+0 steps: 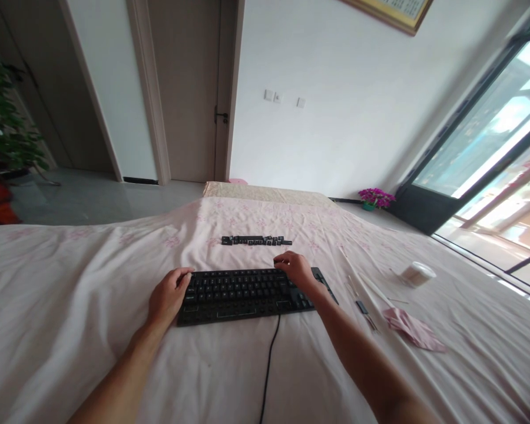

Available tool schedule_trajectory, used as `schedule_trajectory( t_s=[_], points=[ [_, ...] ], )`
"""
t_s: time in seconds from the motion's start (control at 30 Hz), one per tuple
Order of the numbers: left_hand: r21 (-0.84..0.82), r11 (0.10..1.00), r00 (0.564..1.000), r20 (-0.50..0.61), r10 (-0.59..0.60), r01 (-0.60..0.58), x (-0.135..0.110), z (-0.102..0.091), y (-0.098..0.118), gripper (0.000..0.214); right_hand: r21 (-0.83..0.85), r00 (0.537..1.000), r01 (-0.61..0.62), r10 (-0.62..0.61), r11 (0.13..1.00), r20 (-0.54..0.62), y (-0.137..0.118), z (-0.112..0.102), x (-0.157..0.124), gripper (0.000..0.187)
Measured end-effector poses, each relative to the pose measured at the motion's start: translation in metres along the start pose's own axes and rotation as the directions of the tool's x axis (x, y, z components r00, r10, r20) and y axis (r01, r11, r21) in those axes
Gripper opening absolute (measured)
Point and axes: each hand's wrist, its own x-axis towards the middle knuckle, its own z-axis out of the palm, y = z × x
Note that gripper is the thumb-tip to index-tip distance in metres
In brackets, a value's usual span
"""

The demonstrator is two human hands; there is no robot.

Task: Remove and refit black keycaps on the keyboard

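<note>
A black keyboard [238, 288] lies on the pink bedsheet, its cable [270, 359] running toward me. Bare strips without keycaps show along its near edge, where the lowest rows are. My left hand [170, 294] is closed on the keyboard's far left corner, thumb and fingers at the edge. Above the far edge, right of the middle, my right hand [297, 272] pinches a small black piece that looks like a keycap [276, 261]. Beyond the keyboard, loose black keycaps [256, 240] lie in rows, a long space bar among them.
To the right lie a small dark-handled tool [361, 307], thin sticks [352, 287], a pink cloth [413, 328] and a white round container [418, 274]. The bedsheet [115, 265] is wrinkled. A door [188, 88], a wall and purple flowers [376, 198] stand behind.
</note>
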Motion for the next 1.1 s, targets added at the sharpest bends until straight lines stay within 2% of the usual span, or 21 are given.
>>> schedule_trajectory(
  t_s=[0.17, 0.3, 0.53, 1.1],
  points=[
    [-0.002, 1.0, 1.0, -0.005, 0.015, -0.015, 0.0, 0.0, 0.001, 0.031, 0.038, 0.985, 0.165, -0.163, 0.986, -0.057, -0.008, -0.008, -0.05, 0.018],
    [0.012, 1.0, 1.0, -0.001, 0.003, -0.003, 0.0, -0.001, 0.002, 0.03, -0.032, 0.974, 0.218, -0.219, 0.975, -0.056, -0.011, -0.01, -0.071, 0.016],
    [0.005, 1.0, 1.0, -0.003, 0.004, -0.004, -0.001, -0.001, 0.002, 0.031, -0.149, 0.963, 0.262, -0.268, 0.953, -0.021, -0.014, -0.006, -0.077, 0.016],
    [0.004, 1.0, 1.0, 0.008, 0.008, -0.008, -0.001, -0.002, 0.002, 0.031, -0.218, 0.948, 0.31, -0.318, 0.925, -0.001, -0.021, -0.005, -0.077, 0.019]
  ],
)
